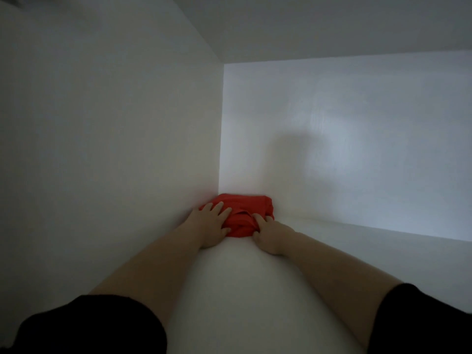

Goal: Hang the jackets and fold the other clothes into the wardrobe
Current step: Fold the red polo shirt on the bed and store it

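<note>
Head view, the only one you had: your two bare forearms reached forward into a white wardrobe compartment (115, 123), with a black sleeve (89, 325) at each upper arm near the bottom edge of the picture. A folded red garment (242, 204) lay on the white shelf (229, 290), pushed into the far left corner, where the left side panel met the back panel (357, 136). The garment's left edge touched or nearly touched the side panel; its far edge sat against the back panel.

Your left hand (210, 227) lay flat on the near left part of the red garment, fingers straight and slightly spread, pressing down on the cloth with nothing gripped. Its heel rested on the shelf just in front of the bundle.

Your right hand (268, 235) was at the near right edge of the garment. Its fingers (259, 218) were curled into the red cloth, and a fold of fabric bunched up between them and the thumb, so that hand had hold of the garment. The wrist sat low on the shelf.

A soft shadow fell on the back panel above and to the right of the garment. The light was dim, and the cloth showed no detail beyond a few creases.
</note>
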The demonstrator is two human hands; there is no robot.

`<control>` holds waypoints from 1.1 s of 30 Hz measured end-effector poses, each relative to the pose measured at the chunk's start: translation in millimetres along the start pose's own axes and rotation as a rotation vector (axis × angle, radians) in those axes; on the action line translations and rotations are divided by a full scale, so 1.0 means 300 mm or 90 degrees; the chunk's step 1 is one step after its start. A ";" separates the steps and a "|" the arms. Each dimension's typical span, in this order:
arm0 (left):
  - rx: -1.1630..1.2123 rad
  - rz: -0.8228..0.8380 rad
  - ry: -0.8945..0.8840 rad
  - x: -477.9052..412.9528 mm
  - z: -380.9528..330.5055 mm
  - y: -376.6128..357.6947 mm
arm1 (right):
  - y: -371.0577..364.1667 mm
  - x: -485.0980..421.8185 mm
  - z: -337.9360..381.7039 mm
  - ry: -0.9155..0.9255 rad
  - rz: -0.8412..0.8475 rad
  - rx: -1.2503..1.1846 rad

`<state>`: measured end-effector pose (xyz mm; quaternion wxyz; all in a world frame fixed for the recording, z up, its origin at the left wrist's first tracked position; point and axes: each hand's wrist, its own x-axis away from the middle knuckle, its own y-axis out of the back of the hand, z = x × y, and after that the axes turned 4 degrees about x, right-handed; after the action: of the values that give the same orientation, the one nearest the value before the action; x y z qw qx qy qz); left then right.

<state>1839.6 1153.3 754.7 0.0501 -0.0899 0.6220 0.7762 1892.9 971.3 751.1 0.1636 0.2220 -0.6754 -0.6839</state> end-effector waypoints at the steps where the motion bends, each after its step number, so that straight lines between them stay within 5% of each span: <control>1: -0.001 0.006 -0.005 0.020 -0.006 0.009 | 0.008 0.023 -0.002 0.002 -0.006 0.017; 8: -0.059 -0.096 -0.089 0.232 -0.104 0.099 | 0.079 0.300 0.002 0.014 -0.072 0.148; 16: 0.052 -0.291 -0.109 0.664 -0.307 0.227 | 0.179 0.877 0.089 -0.083 -0.227 0.232; 23: 0.244 -0.291 -0.216 1.121 -0.592 0.245 | 0.086 1.496 0.106 -0.248 -0.274 0.194; 33: 0.273 -0.298 -0.417 1.627 -1.087 0.365 | 0.072 2.343 0.053 -0.444 -0.223 0.266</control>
<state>1366.3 794.6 692.5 0.4359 0.0349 0.6828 0.5852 1286.9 616.1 714.3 -0.2411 0.1175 -0.7661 -0.5840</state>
